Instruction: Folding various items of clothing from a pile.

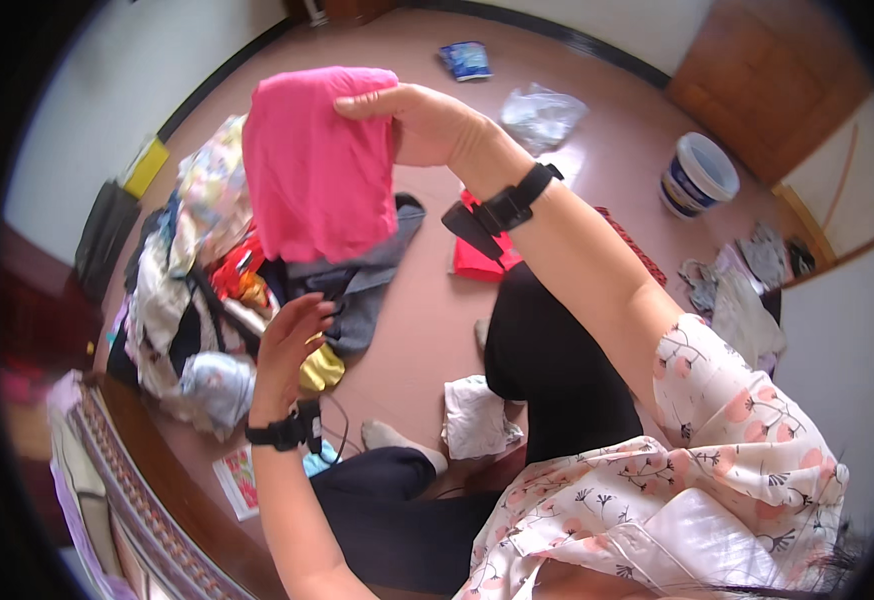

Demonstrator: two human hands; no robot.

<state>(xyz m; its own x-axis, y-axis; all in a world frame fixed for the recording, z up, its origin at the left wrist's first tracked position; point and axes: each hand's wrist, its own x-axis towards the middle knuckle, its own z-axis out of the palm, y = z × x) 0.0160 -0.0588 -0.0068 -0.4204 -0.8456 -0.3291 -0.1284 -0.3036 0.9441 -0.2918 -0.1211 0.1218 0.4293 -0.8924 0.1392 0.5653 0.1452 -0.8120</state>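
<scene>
My right hand (433,124) holds up a pink folded cloth (320,165) by its upper right edge, with the thumb pressed on its face. The cloth hangs above the floor in front of a heap of clothes. Below it, my left hand (290,341) is raised with its fingers apart and nothing in it. A pair of dark blue jeans (362,300) lies just beyond the left hand, partly hidden by the pink cloth. A yellow cloth (322,367) is beside the left wrist.
The mixed clothes heap (159,300) spreads along the left. A folded white cloth (476,416) and a red folded item (478,259) lie near my legs. Farther off are a plastic bag (543,116), a blue packet (467,60), a white bucket (699,176) and more clothes (744,307).
</scene>
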